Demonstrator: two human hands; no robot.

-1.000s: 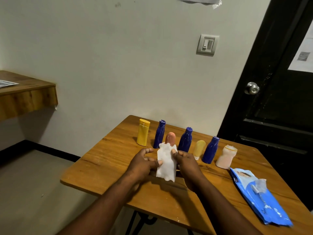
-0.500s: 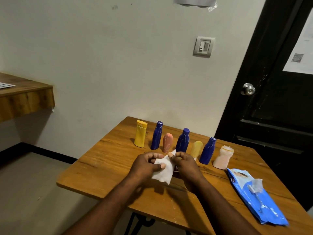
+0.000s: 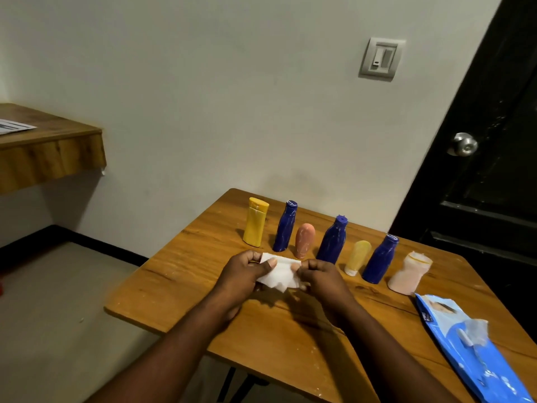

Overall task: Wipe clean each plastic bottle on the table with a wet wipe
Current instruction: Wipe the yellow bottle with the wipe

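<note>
A row of several plastic bottles stands across the wooden table [image 3: 186, 286]: a yellow bottle [image 3: 255, 222], a blue bottle [image 3: 284, 226], a pink bottle [image 3: 304, 240], a second blue bottle [image 3: 332, 240], a pale yellow bottle [image 3: 357, 257], a third blue bottle [image 3: 379, 259] and a pale pink bottle [image 3: 408, 273]. In front of the row, both hands hold a white wet wipe [image 3: 279, 273] just above the table. My left hand [image 3: 242, 274] pinches its left end. My right hand [image 3: 318, 276] pinches its right end. The wipe is folded and bunched between them.
A blue wet-wipe pack [image 3: 476, 353] with its flap lifted lies at the table's right front. A black door with a round knob [image 3: 462, 144] stands to the right, a wall behind. A wooden shelf [image 3: 49, 149] juts out at the left.
The wipe hung open and tall between my hands a second ago; now it is folded down into a short, wide bunch, and both hands have dropped closer to the table.
</note>
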